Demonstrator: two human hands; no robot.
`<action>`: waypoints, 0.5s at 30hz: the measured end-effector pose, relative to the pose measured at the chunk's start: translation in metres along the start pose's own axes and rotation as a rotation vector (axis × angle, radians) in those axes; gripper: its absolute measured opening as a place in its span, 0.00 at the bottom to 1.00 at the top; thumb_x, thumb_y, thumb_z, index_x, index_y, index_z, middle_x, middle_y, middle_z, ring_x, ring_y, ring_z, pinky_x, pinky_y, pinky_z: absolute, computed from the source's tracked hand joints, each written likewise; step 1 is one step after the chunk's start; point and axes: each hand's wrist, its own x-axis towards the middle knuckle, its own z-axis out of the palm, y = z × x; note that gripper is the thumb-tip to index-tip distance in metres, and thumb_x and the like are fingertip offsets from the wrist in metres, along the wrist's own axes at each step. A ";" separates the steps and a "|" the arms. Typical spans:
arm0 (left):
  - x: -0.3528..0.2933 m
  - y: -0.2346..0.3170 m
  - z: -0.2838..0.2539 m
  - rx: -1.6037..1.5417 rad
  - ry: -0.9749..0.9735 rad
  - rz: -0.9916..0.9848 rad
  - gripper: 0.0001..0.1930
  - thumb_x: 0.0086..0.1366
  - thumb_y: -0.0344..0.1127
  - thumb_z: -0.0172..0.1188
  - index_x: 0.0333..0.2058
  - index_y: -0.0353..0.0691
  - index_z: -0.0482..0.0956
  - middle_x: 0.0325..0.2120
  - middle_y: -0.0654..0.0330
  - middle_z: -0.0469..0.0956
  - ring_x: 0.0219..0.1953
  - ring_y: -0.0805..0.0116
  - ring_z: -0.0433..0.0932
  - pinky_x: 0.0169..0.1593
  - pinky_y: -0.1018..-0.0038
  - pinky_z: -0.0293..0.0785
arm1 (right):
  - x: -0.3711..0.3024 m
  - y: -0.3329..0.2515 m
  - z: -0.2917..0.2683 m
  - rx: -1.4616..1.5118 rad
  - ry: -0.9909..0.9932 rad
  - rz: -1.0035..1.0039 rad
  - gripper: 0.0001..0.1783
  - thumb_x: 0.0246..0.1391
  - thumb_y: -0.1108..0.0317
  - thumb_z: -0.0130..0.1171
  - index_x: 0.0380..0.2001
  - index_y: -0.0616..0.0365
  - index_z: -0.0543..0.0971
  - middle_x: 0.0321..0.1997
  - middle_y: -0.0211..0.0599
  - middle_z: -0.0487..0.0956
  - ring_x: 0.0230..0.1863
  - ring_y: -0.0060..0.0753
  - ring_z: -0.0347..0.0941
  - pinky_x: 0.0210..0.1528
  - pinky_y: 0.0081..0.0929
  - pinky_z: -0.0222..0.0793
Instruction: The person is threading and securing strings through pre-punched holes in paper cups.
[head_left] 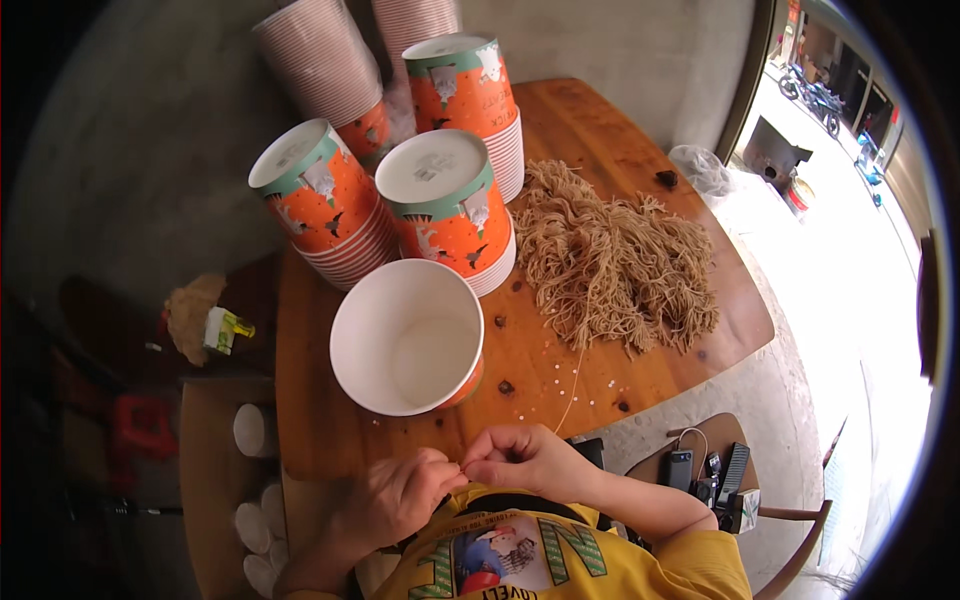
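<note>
Strand [574, 388] reaches table edge [650, 398] — left hand [400, 495], right hand [530, 462] pinched narrow near it, contents unclear

Both bare hands meet before the torso, fingertips close together. The left hand [405, 492] curls its fingers, knuckles up; the right hand [520, 458] pinches thumb against forefinger, its forearm [640, 500] slanting in from the lower right.

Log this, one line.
left hand, right hand: fingertips close together; white-orange paper bucket: upright on brown wooden table; tan stringy bundle: right of bucket
</note>
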 end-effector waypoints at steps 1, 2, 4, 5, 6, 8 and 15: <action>0.005 0.003 0.001 -0.056 -0.023 -0.034 0.14 0.57 0.29 0.67 0.38 0.39 0.70 0.30 0.61 0.75 0.28 0.62 0.79 0.29 0.70 0.75 | -0.003 -0.003 -0.003 0.000 0.001 -0.014 0.06 0.62 0.70 0.58 0.40 0.61 0.78 0.35 0.21 0.78 0.35 0.09 0.69 0.38 0.12 0.66; 0.009 0.001 0.002 -0.058 -0.024 -0.025 0.14 0.57 0.29 0.67 0.38 0.39 0.70 0.30 0.61 0.75 0.28 0.62 0.79 0.29 0.70 0.75 | -0.004 -0.007 -0.006 -0.003 0.028 -0.008 0.05 0.61 0.71 0.59 0.38 0.60 0.78 0.33 0.20 0.77 0.33 0.08 0.68 0.36 0.12 0.65; 0.020 -0.002 0.003 -0.197 -0.038 -0.099 0.15 0.57 0.27 0.66 0.37 0.39 0.68 0.31 0.59 0.74 0.28 0.58 0.77 0.31 0.68 0.74 | -0.006 -0.008 -0.009 -0.006 0.060 -0.012 0.04 0.60 0.71 0.59 0.36 0.60 0.77 0.31 0.19 0.75 0.32 0.07 0.67 0.35 0.11 0.63; 0.030 -0.004 0.001 -0.178 0.030 -0.078 0.15 0.57 0.26 0.66 0.36 0.38 0.67 0.31 0.57 0.74 0.28 0.60 0.76 0.30 0.70 0.73 | -0.008 -0.008 -0.009 -0.037 0.134 -0.096 0.03 0.59 0.72 0.59 0.34 0.59 0.76 0.30 0.19 0.73 0.31 0.07 0.66 0.33 0.11 0.62; 0.041 -0.006 0.000 -0.162 0.097 -0.057 0.15 0.56 0.24 0.66 0.35 0.38 0.66 0.32 0.55 0.73 0.28 0.61 0.75 0.29 0.72 0.72 | -0.009 -0.008 -0.010 -0.068 0.209 -0.178 0.03 0.58 0.73 0.58 0.32 0.58 0.75 0.28 0.19 0.71 0.29 0.07 0.64 0.32 0.11 0.61; 0.067 -0.009 -0.002 -0.098 0.093 -0.194 0.17 0.56 0.27 0.67 0.37 0.37 0.66 0.35 0.53 0.71 0.33 0.55 0.73 0.35 0.68 0.72 | -0.007 -0.005 -0.013 -0.104 0.330 -0.264 0.03 0.56 0.74 0.58 0.31 0.58 0.73 0.26 0.18 0.70 0.28 0.07 0.63 0.31 0.11 0.61; 0.081 -0.031 -0.003 -0.281 -0.045 -0.569 0.18 0.60 0.25 0.58 0.49 0.35 0.69 0.36 0.50 0.79 0.37 0.58 0.80 0.43 0.68 0.77 | 0.002 -0.004 -0.025 -0.381 0.539 -0.439 0.04 0.53 0.76 0.56 0.31 0.60 0.70 0.25 0.24 0.71 0.27 0.12 0.65 0.30 0.15 0.64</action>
